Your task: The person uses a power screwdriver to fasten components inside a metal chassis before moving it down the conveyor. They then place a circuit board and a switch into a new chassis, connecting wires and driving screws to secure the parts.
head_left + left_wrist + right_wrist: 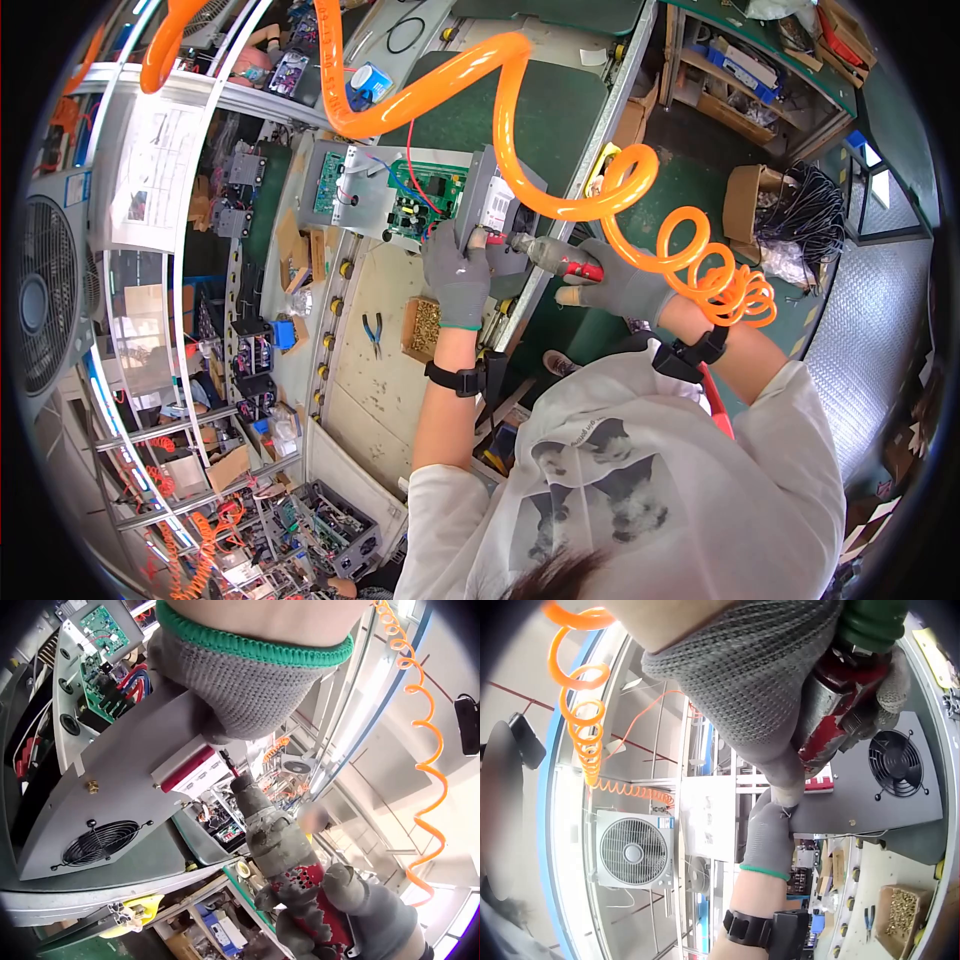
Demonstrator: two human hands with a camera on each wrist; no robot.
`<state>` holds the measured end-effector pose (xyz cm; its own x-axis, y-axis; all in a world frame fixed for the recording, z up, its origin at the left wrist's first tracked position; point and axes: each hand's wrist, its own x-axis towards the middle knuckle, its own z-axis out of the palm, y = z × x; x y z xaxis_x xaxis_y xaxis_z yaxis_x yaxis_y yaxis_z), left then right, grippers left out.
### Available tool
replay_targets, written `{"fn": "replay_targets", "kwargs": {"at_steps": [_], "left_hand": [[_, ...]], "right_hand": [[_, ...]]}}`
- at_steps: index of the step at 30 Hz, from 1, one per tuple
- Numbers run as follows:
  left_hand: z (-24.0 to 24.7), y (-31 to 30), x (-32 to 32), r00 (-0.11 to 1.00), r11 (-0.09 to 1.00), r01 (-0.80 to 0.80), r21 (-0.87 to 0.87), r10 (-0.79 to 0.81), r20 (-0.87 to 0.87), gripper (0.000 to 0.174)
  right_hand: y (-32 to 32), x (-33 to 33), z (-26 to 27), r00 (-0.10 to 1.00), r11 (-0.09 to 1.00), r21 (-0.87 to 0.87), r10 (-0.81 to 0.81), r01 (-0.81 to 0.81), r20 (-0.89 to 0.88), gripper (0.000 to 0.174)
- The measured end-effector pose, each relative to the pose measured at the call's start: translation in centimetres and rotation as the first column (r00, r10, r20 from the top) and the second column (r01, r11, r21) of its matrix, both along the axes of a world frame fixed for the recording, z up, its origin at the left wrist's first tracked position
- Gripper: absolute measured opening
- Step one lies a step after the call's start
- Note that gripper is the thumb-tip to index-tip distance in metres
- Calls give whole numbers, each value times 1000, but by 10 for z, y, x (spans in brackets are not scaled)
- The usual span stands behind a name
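My gloved right hand point(615, 280) grips a worn red-and-grey air screwdriver point(281, 844), its fingers wrapped round the body. The bit point(229, 761) points at the edge of a red-and-white circuit breaker point(191, 769) set in the side of a grey metal case point(120, 780). Across the case's edge lies my gloved left hand point(460, 275), holding it close beside the bit; its far fingers are hidden in the left wrist view. Green circuit boards point(425, 200) with red and blue wires sit in the opened case. A black fan grille point(101, 841) marks the same panel.
An orange coiled hose point(510, 120) hangs across the work area. On the bench point(385, 370) are a box of brass-coloured screws point(422, 328) and blue-handled pliers point(373, 335). A metal rail point(610, 115) borders the bench; a carton of black cables point(790, 215) stands beyond.
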<state>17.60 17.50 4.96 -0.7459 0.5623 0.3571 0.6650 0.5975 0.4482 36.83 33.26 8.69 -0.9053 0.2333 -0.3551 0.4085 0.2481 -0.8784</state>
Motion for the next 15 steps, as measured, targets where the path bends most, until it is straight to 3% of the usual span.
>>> {"fn": "replay_targets", "kwargs": {"at_steps": [3,6,9,11,12,15], "left_hand": [[3,2,2,1000,999,-19,-31,19,-1,34],[2,2,4,999,997,-38,-62,36,-19,36],[-1,2,4,995,999,-36,-38,32,-98,37],[-2,2,3,987,999,-16,-40,10,-158,35],[-3,1,2,988,999,-16,-39,9,-157,35],[-4,1,1,991,1000,-6,-20,3,-134,35]], "right_hand": [[-1,-3,5,999,996,92,4,0,-42,58],[2,-5,9,993,983,179,21,-41,116,59],[11,-8,9,999,996,81,46,-45,-14,61],[18,-17,11,967,991,-26,132,-130,219,64],[16,-16,5,982,994,-18,108,-106,156,67],[17,-18,6,973,994,-14,111,-111,202,67]]}}
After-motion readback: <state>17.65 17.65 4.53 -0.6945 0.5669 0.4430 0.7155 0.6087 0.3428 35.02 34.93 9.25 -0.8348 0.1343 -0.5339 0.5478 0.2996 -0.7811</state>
